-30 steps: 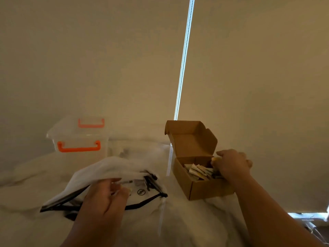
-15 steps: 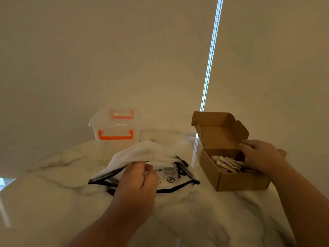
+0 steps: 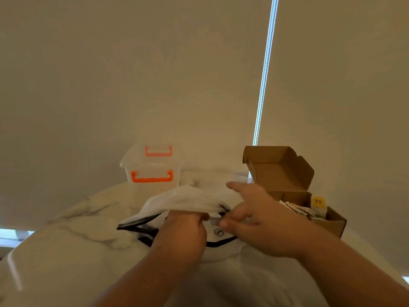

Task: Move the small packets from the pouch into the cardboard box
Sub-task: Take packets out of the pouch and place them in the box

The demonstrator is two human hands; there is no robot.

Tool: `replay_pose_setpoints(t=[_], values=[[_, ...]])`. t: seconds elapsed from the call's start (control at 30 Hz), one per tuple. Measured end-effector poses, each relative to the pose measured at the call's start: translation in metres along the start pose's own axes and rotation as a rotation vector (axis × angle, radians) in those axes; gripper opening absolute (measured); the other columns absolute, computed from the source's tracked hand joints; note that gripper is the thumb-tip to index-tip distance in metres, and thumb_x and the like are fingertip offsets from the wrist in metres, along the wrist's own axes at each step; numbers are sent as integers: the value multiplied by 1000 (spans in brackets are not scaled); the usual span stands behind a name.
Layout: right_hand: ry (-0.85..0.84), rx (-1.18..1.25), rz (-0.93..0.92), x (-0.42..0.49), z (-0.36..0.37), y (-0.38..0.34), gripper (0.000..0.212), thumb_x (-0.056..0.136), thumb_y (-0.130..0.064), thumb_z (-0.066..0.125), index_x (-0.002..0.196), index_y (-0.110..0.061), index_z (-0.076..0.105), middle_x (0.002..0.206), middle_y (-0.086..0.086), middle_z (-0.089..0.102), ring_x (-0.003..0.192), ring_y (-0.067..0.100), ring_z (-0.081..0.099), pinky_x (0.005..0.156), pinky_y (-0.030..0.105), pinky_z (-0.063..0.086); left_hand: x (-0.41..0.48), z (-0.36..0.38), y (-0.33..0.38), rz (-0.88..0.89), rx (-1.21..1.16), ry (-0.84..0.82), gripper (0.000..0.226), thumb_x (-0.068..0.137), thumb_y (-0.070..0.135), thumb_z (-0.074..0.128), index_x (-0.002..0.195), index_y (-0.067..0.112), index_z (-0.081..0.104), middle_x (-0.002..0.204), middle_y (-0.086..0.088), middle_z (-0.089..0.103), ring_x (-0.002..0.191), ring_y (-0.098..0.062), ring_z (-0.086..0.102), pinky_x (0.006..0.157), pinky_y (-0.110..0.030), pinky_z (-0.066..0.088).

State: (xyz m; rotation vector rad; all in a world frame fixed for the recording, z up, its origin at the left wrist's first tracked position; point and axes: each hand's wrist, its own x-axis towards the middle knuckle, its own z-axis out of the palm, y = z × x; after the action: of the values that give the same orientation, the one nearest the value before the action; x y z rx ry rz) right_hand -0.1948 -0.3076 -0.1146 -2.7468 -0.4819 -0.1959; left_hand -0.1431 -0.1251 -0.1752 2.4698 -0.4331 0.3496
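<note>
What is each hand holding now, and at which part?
The left hand grips the white fabric pouch with black trim at the upper lip of its opening. The right hand is at the opening; whether it holds anything cannot be told.

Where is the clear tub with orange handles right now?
In the head view, the clear tub stands left of centre at the back, behind the white pouch and left of the cardboard box.

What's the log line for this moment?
phase: reach into pouch | left hand: grips pouch flap | right hand: at pouch mouth, hold unclear | cardboard box: open, packets inside
</note>
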Motion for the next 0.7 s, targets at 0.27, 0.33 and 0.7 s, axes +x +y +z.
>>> replay_pose_setpoints(t=[0.27, 0.33, 0.7], values=[[212, -143, -20, 24, 45, -2, 24, 100, -23, 43, 98, -18, 66, 96, -4, 52, 84, 10, 51, 74, 20, 43, 6, 32, -20, 5, 288, -79, 35, 93, 35, 49, 128, 32, 52, 129, 6, 53, 119, -18, 46, 100, -33, 40], [225, -116, -17, 24, 47, -3, 22, 98, -20, 44, 93, -17, 65, 95, -3, 51, 82, 11, 51, 73, 23, 45, 9, 35, -23, -13, 397, -123, 34, 93, 38, 47, 125, 30, 54, 128, 4, 55, 118, -21, 48, 100, -36, 41], [199, -108, 26, 25, 50, -4, 23, 98, -19, 44, 98, -15, 66, 96, -2, 50, 82, 12, 50, 71, 21, 42, 6, 23, -17, -92, 357, -133, 25, 84, 35, 53, 108, 34, 60, 110, 5, 61, 103, -19, 51, 89, -32, 47]])
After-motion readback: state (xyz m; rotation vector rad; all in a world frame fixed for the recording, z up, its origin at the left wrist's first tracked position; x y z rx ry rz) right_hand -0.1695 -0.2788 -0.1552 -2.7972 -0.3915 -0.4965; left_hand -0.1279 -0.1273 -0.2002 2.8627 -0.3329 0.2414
